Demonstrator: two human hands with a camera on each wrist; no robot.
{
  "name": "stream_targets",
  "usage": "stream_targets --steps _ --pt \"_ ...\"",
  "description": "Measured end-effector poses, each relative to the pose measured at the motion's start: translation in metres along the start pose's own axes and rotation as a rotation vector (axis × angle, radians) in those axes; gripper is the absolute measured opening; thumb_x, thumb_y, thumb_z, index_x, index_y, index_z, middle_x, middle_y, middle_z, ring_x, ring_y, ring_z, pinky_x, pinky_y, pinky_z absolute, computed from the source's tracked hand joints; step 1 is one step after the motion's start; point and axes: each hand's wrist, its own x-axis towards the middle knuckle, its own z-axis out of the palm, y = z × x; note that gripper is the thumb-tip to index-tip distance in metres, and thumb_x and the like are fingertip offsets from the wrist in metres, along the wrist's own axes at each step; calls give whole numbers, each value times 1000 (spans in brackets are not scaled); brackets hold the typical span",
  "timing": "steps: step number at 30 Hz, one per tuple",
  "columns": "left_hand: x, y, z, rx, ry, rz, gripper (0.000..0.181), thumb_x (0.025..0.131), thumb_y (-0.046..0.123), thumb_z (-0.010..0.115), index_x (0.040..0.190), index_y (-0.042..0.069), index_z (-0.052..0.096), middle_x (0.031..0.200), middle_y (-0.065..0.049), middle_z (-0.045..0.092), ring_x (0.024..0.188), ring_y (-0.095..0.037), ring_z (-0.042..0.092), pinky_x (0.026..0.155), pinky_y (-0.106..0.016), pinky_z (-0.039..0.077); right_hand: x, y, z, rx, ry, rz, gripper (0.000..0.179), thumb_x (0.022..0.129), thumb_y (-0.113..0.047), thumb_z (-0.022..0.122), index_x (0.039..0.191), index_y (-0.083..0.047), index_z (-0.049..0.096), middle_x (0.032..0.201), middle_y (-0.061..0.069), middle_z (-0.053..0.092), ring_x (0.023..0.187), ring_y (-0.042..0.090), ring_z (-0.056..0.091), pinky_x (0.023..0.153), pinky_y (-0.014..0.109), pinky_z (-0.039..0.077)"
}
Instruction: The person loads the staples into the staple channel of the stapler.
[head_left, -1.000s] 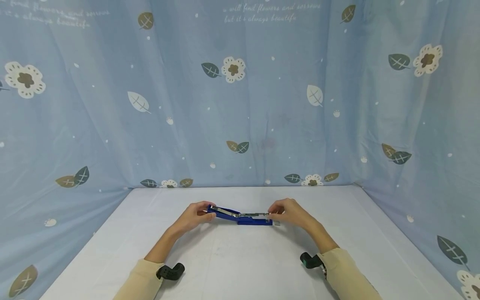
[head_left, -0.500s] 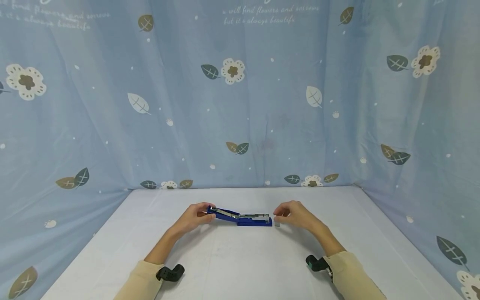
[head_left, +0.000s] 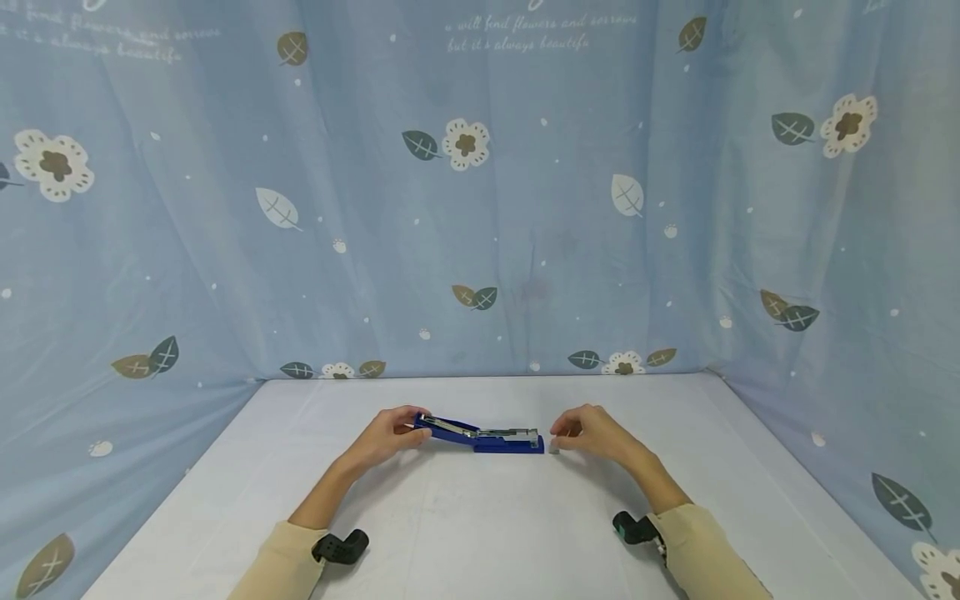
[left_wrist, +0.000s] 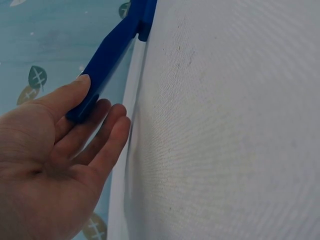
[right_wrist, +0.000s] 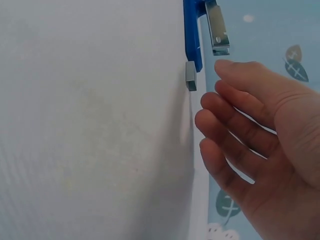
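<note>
A blue stapler (head_left: 508, 447) lies on the white table with its top cover swung back to the left and its metal magazine exposed. My left hand (head_left: 390, 433) holds the raised cover by its end. In the left wrist view the thumb (left_wrist: 75, 92) presses one side of the blue cover (left_wrist: 107, 55), with fingers behind it. My right hand (head_left: 592, 432) hovers just beyond the stapler's right end, its fingers loosely bent around nothing. A small grey strip of staples (right_wrist: 190, 75) sits by the stapler's base, close to the right fingertips.
The white tabletop (head_left: 465, 525) stretches under both arms. Behind it and at both sides hangs a blue curtain (head_left: 360, 275) printed with leaves and flowers. Each wrist carries a black camera mount (head_left: 341, 547) at the sleeve's end.
My right hand has let go of the stapler's magazine end and moved right, to beside the staple strip. My left hand keeps holding the cover in the same place.
</note>
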Motion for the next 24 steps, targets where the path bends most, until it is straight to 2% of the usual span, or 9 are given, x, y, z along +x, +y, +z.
stream_targets --steps 3,10,16,24 --pt "0 0 1 8 -1 -8 43 94 24 67 131 4 57 119 -18 67 102 -28 69 83 -30 56 -1 1 0 9 -8 18 16 87 -18 75 100 -7 74 87 -2 73 75 5 62 68 20 51" --pt "1 -2 1 -21 -18 11 43 94 20 67 131 1 56 119 -23 66 103 -37 69 84 -36 57 -2 5 0 9 -9 17 15 86 -16 76 97 -6 74 87 -1 73 74 5 62 67 20 51" --pt "2 -1 1 0 -7 2 42 94 21 67 131 2 57 118 -20 67 102 -33 69 82 -32 58 0 5 1 10 -21 38 12 86 -16 76 94 -8 74 84 -2 72 72 5 61 65 19 50" --pt "1 1 1 10 -10 9 42 95 21 66 131 2 57 118 -20 67 102 -33 69 83 -37 58 -1 6 2 11 -25 31 10 85 -16 77 91 -9 74 83 -3 72 71 5 60 64 19 50"
